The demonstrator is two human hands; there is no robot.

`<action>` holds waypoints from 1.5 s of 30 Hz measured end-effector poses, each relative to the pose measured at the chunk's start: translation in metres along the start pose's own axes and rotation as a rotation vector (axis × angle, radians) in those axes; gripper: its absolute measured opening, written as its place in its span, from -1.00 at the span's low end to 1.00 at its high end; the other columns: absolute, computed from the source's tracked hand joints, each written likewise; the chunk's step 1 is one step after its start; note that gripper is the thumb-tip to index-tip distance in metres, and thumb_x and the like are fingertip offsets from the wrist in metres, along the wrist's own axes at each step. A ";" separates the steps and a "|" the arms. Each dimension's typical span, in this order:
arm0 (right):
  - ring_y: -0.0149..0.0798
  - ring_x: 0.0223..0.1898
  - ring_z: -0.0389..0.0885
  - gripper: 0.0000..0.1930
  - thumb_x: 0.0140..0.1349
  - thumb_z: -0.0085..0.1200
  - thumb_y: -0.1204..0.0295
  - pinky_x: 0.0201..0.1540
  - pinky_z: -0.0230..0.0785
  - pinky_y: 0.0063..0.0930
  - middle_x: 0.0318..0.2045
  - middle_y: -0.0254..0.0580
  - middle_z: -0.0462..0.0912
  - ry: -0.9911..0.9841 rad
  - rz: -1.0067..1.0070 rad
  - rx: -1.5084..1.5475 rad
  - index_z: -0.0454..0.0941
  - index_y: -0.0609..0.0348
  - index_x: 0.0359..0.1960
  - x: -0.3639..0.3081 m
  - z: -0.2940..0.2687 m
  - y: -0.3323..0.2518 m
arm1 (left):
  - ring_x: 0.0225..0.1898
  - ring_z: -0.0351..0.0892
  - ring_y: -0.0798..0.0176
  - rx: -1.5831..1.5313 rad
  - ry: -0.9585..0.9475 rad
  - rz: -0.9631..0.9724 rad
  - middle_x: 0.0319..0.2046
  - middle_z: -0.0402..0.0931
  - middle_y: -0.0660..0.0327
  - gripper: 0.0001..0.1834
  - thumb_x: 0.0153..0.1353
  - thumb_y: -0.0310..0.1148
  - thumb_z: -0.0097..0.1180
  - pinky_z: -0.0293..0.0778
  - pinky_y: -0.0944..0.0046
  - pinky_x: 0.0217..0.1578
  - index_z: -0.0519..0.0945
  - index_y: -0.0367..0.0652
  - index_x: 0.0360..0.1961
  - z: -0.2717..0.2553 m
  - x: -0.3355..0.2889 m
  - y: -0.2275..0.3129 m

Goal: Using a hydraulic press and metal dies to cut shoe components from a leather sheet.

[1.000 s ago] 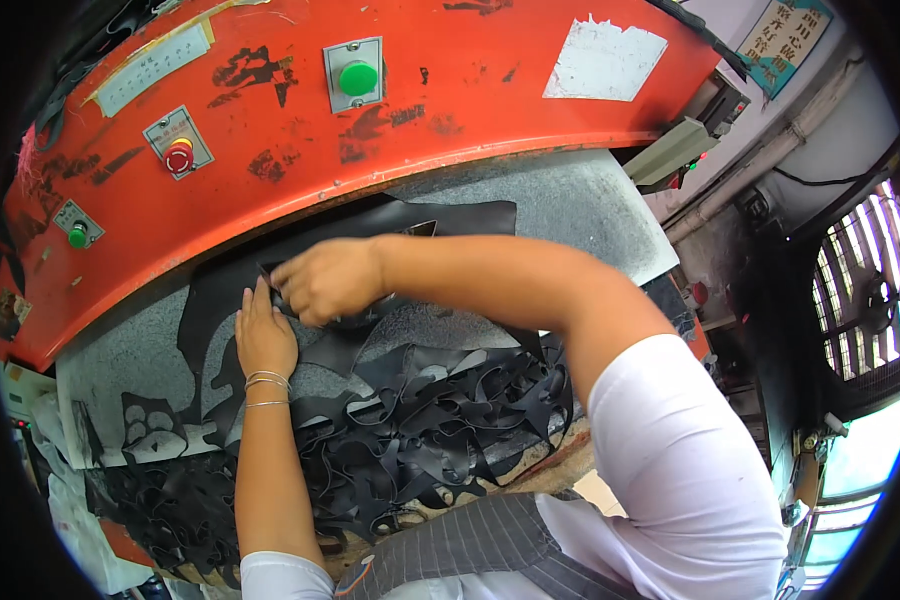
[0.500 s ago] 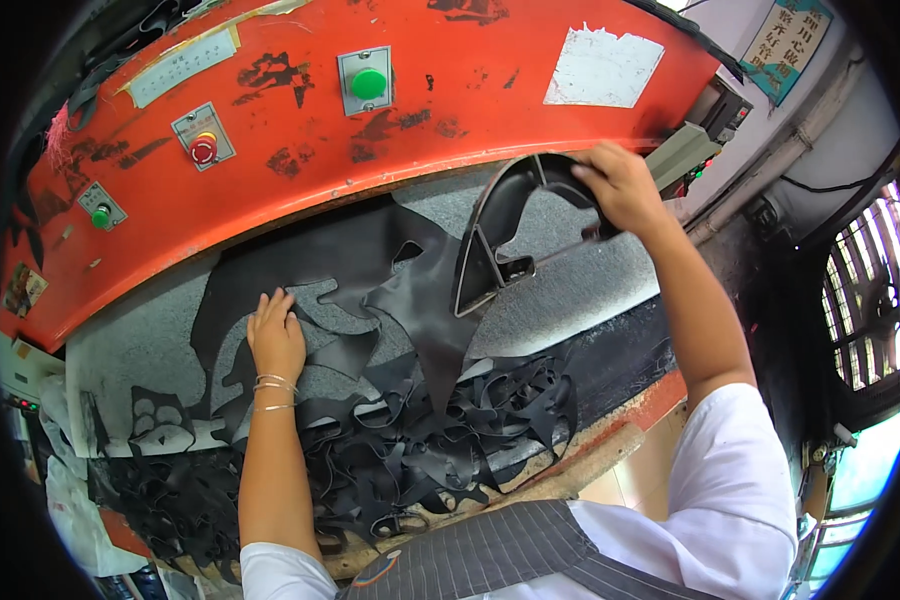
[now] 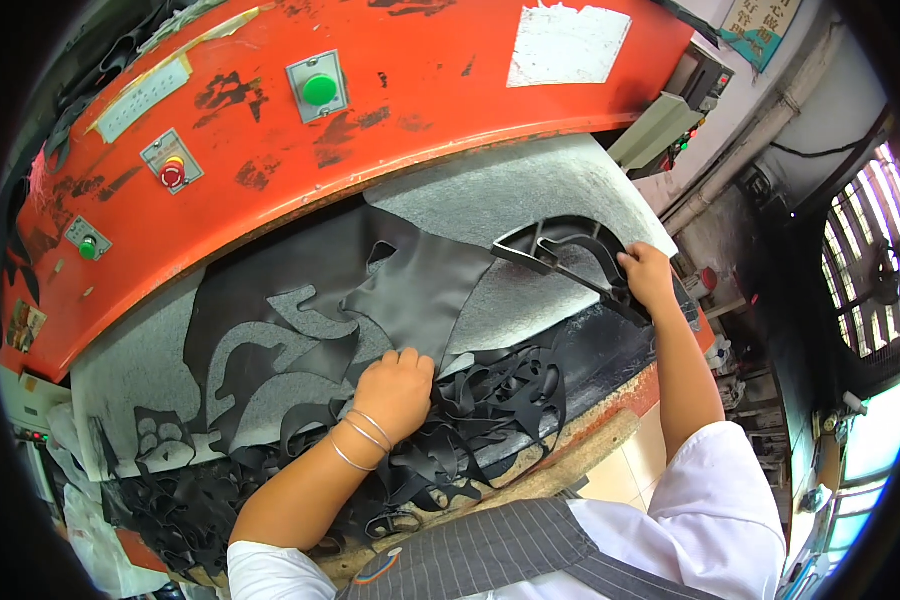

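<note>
At the counter's (image 3: pixel 560 170) right corner, your right grip (image 3: pixel 650 275) holds the cutting die (image 3: pixel 598 236). Your left grip (image 3: pixel 395 395) pinches the black sheet's (image 3: pixel 425 280) near edge; draw evenly, avoiding creases.

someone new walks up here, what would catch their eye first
Probably the bright red machine front arching across the top, with its large green button left of centre. Next, likely the black sheet with curved cut-outs, lying on the grey board below. To its right, the right hand grips a curved black frame.
</note>
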State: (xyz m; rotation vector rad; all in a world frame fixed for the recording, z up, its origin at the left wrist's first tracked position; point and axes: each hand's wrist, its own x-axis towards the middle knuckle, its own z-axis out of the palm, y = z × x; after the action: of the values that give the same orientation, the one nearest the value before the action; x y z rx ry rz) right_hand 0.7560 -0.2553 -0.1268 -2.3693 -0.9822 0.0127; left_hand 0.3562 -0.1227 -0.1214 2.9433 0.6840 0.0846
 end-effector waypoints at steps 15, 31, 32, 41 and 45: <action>0.12 0.10 0.41 -0.31 0.13 0.25 0.12 0.20 0.24 -0.14 0.04 0.13 0.49 0.043 0.001 0.058 0.30 0.20 0.23 -0.122 -0.019 0.060 | -0.07 0.61 0.11 -0.859 -0.118 0.187 -0.21 0.63 0.03 -0.60 0.23 -0.16 0.21 0.52 0.19 -0.09 0.61 -0.26 -0.06 -0.033 0.104 0.065; 0.06 -0.06 0.45 -0.41 -0.21 0.46 0.30 0.05 0.31 -0.19 -0.15 0.00 0.48 0.085 -0.086 0.103 0.49 0.24 -0.11 -0.097 -0.019 0.032 | 0.45 -0.01 0.00 -0.286 -0.015 -0.114 0.40 0.13 0.04 -0.32 0.33 0.04 -0.07 -0.09 -0.07 0.39 0.28 -0.15 0.34 0.012 0.102 -0.094; 0.07 -0.05 0.45 -0.40 -0.22 0.47 0.28 0.05 0.31 -0.18 -0.15 0.00 0.49 0.049 -0.134 0.195 0.49 0.23 -0.10 -0.087 -0.016 0.019 | 0.45 0.01 0.01 -0.240 0.044 -0.189 0.39 0.15 0.04 -0.34 0.33 0.01 -0.05 -0.08 -0.06 0.39 0.28 -0.16 0.34 0.014 0.091 -0.105; 0.06 0.04 0.41 -0.34 -0.22 0.48 0.18 0.09 0.34 -0.19 -0.08 0.00 0.50 -0.273 -0.738 0.251 0.54 0.16 -0.03 0.012 0.090 -0.126 | 0.27 0.34 -0.07 -0.394 0.489 -0.380 0.11 0.50 -0.08 -0.43 0.04 -0.27 0.34 0.19 0.07 0.30 0.55 -0.38 0.05 0.031 0.019 -0.136; 0.03 0.09 0.38 -0.35 -0.18 0.46 0.18 0.13 0.33 -0.21 -0.07 -0.02 0.49 -0.368 -0.769 0.226 0.53 0.16 -0.01 0.032 0.115 -0.154 | 0.23 0.40 -0.05 -0.381 0.494 -0.394 0.05 0.54 -0.07 -0.58 0.07 -0.37 0.29 0.32 0.11 0.23 0.61 -0.40 -0.06 0.029 0.011 -0.138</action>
State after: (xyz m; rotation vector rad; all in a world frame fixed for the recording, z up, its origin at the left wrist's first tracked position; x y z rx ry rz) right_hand 0.6546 -0.0896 -0.1392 -1.6863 -1.8981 0.2576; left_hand 0.3085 0.0018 -0.1674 2.3792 1.1452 0.8196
